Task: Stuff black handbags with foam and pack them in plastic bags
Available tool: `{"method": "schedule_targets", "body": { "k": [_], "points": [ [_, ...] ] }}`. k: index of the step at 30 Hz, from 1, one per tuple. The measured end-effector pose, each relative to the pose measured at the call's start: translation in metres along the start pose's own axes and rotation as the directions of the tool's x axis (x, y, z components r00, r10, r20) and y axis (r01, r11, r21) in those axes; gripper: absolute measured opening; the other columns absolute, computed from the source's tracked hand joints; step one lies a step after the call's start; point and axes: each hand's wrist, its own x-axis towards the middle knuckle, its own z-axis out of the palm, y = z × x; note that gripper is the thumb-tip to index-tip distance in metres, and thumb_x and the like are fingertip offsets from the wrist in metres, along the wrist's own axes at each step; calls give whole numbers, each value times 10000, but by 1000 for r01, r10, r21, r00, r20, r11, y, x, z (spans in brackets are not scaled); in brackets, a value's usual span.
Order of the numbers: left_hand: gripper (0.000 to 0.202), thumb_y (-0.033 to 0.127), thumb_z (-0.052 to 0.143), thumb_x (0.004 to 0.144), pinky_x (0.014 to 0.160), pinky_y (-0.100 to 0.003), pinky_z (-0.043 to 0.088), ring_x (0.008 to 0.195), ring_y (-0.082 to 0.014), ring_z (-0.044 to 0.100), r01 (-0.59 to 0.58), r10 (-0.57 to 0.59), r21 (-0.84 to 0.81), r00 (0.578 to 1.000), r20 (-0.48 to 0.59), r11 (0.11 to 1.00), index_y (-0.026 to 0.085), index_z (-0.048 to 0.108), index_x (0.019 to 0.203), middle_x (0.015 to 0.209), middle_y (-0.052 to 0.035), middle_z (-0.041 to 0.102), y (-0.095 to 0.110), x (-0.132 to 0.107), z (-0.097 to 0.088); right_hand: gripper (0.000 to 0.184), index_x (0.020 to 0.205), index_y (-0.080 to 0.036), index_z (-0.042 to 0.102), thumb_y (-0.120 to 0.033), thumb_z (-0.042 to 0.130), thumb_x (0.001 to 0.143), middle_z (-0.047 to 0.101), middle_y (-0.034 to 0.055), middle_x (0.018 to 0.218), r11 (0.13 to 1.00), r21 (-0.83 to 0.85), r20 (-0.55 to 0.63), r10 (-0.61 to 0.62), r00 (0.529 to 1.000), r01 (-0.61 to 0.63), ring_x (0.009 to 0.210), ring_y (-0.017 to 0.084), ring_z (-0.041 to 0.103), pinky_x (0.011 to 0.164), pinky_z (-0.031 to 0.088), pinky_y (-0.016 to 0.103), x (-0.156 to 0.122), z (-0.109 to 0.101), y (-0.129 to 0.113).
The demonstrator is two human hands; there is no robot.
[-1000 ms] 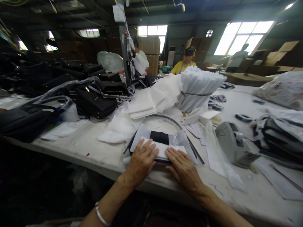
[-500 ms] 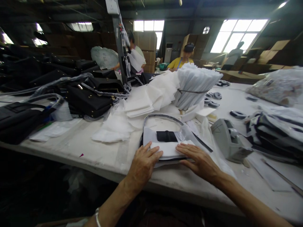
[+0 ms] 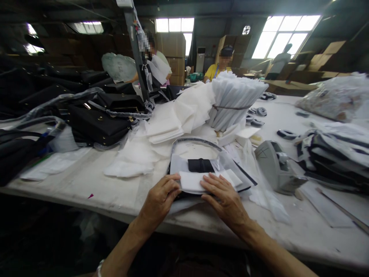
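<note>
A flat black bag [image 3: 198, 165] lies near the table's front edge, partly covered by a white sheet [image 3: 191, 181] and clear plastic wrap [image 3: 227, 163], its curved handle [image 3: 196, 141] arching behind it. My left hand [image 3: 158, 200] curls its fingers over the left end of the white sheet and pinches it. The fingers of my right hand [image 3: 226, 198] lie flat and spread on the sheet's right part, pressing it onto the bag.
A grey tape dispenser [image 3: 273, 167] stands right of the bag. Stacks of white sheets [image 3: 178, 117] and a tied white bundle [image 3: 233, 100] lie behind; black handbags [image 3: 98, 123] at left, wrapped bags [image 3: 337, 154] at right. Two people sit across the table.
My left hand went from lying flat on the sheet to gripping its left edge. My right hand drew back leftward onto the sheet. The view shifted slightly.
</note>
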Motion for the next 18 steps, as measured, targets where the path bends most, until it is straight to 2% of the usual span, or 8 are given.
{"method": "schedule_targets", "body": {
  "k": [5,8,12,15,18],
  "points": [
    [91,137,569,910,851,-250,550,975,-154,686,20,-19,-50,1000,24,999,199,625,873,1028,-44,722,-17,9,-9,372,1313,-273,570,-300,589,942,619,52,1334,1000,-9,22,-1,1000,1,1293,293,515,1076,371,589,-2,3,-2],
    [111,113,547,918,809,-234,566,924,-139,696,-67,67,-10,998,4,998,193,622,902,1016,-48,729,-30,7,-10,344,1292,-267,584,-297,574,950,629,55,1321,1000,-5,8,-7,1000,7,1285,292,523,1075,369,588,-3,4,-2],
    [211,53,469,932,909,-278,562,1038,-153,673,-221,219,100,975,30,970,177,618,1016,1110,-95,708,-43,-7,-8,314,1264,-265,604,-291,569,953,632,50,1316,1000,-20,5,-21,1000,21,1293,290,513,1086,353,584,-2,5,-4],
    [295,8,431,922,980,-329,538,1137,-174,631,-260,246,170,964,101,950,163,600,1107,1191,-122,674,-43,-19,-10,309,1256,-269,609,-278,570,950,631,39,1320,999,-40,24,-19,1000,20,1306,284,499,1104,333,576,-2,5,-6],
    [308,-17,446,905,975,-327,537,1146,-175,621,-285,270,199,958,99,938,160,591,1110,1178,-116,675,-37,-25,-15,366,1326,-251,560,-274,542,961,600,54,1359,998,-66,51,13,999,-10,1318,275,486,1116,327,553,-1,4,-9]
  ]
}}
